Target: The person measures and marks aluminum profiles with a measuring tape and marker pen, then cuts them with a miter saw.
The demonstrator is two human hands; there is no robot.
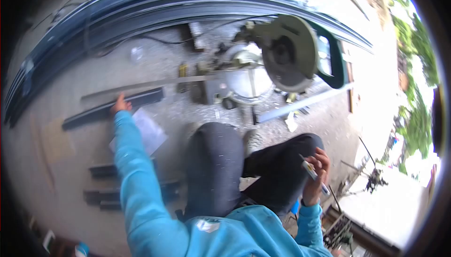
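My left hand (pixel 121 104) reaches out to the left, its fingers over a dark grey metal profile (pixel 145 98) lying on the floor. Beyond that piece runs a thin flat strip (pixel 145 84), leading to the miter saw (pixel 289 53). A sheet of white paper (pixel 149 132) is beside my left forearm. Above my right knee, my right hand (pixel 318 175) is closed around a slim white marker pen (pixel 309 168), its thin dark tip pointing up and left.
Long dark profiles (pixel 188 9) are stacked across the far side. Several short dark pieces (pixel 105 196) lie left of my leg. A light metal bar (pixel 305 103) slants below the saw. A black cable (pixel 164 41) crosses the floor, and a yellow-and-black item (pixel 182 71) sits near the strip.
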